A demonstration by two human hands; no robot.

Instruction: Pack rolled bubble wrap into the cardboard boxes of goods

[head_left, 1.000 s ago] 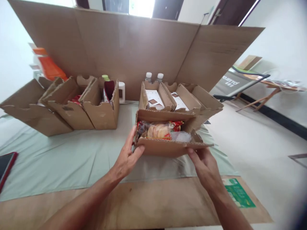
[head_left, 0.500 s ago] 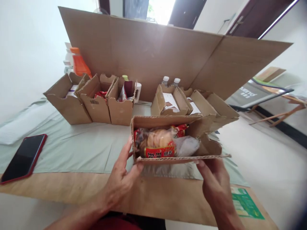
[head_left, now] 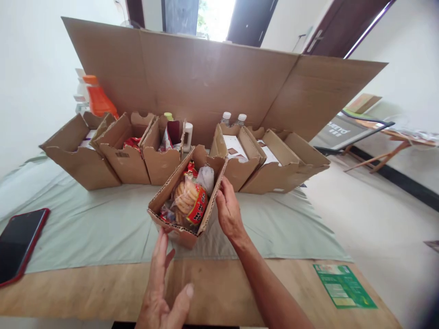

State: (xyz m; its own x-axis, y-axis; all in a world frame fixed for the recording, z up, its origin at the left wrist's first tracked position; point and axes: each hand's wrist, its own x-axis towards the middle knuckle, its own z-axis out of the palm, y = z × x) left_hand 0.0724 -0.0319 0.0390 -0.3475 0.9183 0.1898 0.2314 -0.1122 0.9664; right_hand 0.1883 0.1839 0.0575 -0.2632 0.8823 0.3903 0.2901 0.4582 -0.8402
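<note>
A cardboard box (head_left: 185, 240) stands at an angle in the middle, its open top facing me. Inside lie a clear bag of round biscuits (head_left: 187, 196) with a red label and a whitish translucent packet (head_left: 206, 179). My right hand (head_left: 229, 208) presses along the box's right wall, its fingers bent against the cardboard. At the near end, my left hand (head_left: 164, 283) is open, fingers stretched and thumb apart; its fingertips reach the front wall near the lower corner. Whether they touch it is hard to tell.
Behind stand three boxes on the left, including one box (head_left: 80, 167), and several on the right, including another (head_left: 236, 171). A tall cardboard panel (head_left: 212, 77) rises behind them. A phone (head_left: 20, 246) lies left, a green printed sheet (head_left: 345, 285) right, on the table (head_left: 85, 283).
The box has turned from lying crosswise to pointing away from me and moved left towards the gap between the rows. My left hand has loosened; my right now lies along its side.
</note>
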